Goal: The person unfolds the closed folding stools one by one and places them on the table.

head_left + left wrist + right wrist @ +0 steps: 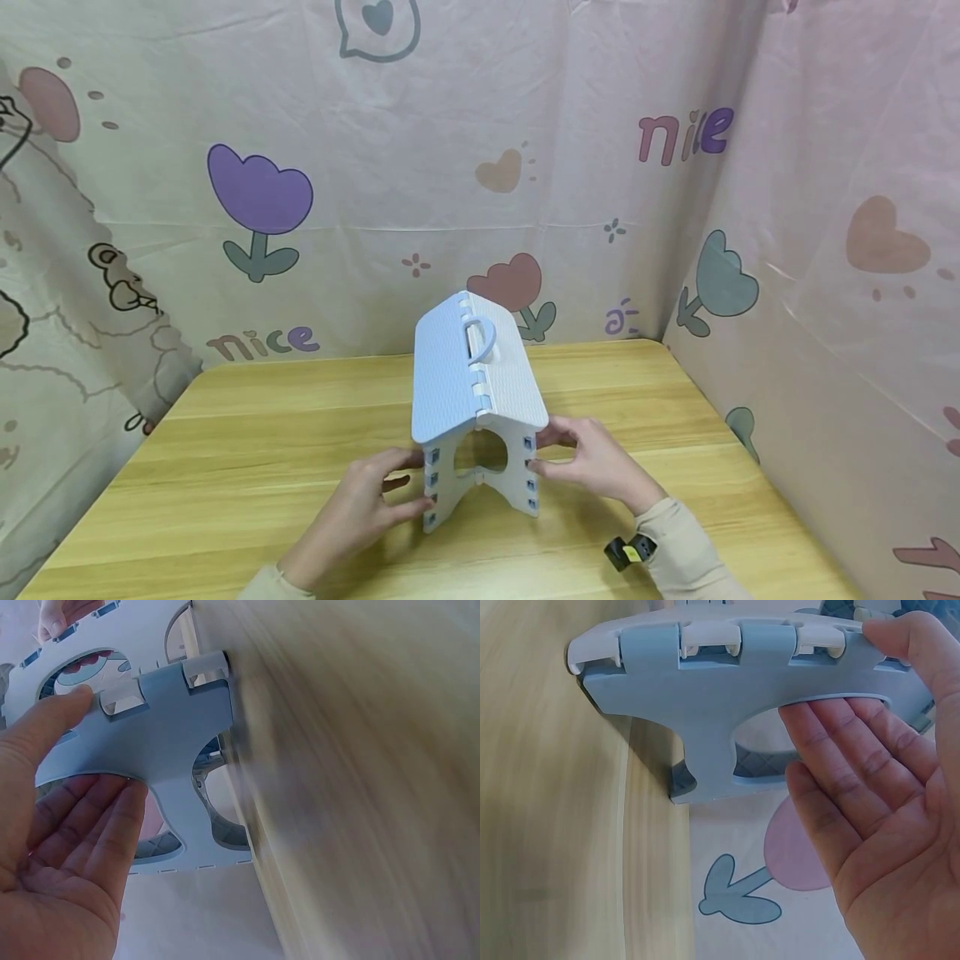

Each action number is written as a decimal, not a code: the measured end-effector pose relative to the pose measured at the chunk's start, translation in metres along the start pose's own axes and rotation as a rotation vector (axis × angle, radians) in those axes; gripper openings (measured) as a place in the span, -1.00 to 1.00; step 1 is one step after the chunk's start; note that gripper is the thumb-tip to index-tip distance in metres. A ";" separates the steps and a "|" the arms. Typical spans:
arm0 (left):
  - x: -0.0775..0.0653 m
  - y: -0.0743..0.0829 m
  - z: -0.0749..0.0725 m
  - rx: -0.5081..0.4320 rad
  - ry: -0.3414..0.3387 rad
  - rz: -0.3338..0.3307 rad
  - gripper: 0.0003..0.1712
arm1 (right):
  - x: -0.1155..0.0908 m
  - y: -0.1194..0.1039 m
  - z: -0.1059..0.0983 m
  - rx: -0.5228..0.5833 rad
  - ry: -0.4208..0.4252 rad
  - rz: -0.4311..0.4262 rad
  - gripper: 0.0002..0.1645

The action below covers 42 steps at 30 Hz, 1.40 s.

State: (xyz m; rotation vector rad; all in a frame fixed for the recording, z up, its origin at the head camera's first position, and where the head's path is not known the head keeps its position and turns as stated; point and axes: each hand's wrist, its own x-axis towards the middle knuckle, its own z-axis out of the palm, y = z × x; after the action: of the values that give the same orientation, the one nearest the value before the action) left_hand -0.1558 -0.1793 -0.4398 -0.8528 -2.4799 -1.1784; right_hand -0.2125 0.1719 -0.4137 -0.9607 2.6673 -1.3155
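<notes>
A light blue and white folding step stool (pixel 442 375) stands half folded at the middle of the table, its textured top peaked like a roof. A small blue carry handle (pixel 491 340) sticks up by the ridge. On the left, my left hand (pixel 360 500) grips a blue side panel (pixel 176 712), thumb at the hinged edge and fingers at the oval cutout. My right hand (pixel 596 462) grips the opposite side panel (pixel 705 694) likewise, its fingertips reaching into the opening. The front end panels angle inward at their middle hinge, around a round hole.
The wooden table (pixel 247 467) extends around the stool on both sides. Behind it hangs a printed cloth (pixel 360 283) with flowers and hearts, and more cloth encloses the left and right. A black strap device (pixel 630 551) is at the right sleeve.
</notes>
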 end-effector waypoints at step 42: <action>0.039 0.022 -0.079 0.269 0.142 -0.056 -0.28 | 0.014 -0.031 -0.059 -0.193 0.172 -0.077 -0.09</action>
State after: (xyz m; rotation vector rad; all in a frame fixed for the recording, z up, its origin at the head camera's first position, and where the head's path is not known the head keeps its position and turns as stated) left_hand -0.1744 -0.2140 -0.3583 -0.6087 -2.4836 -0.8608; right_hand -0.2242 0.1922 -0.3494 -1.0224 2.9611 -1.2242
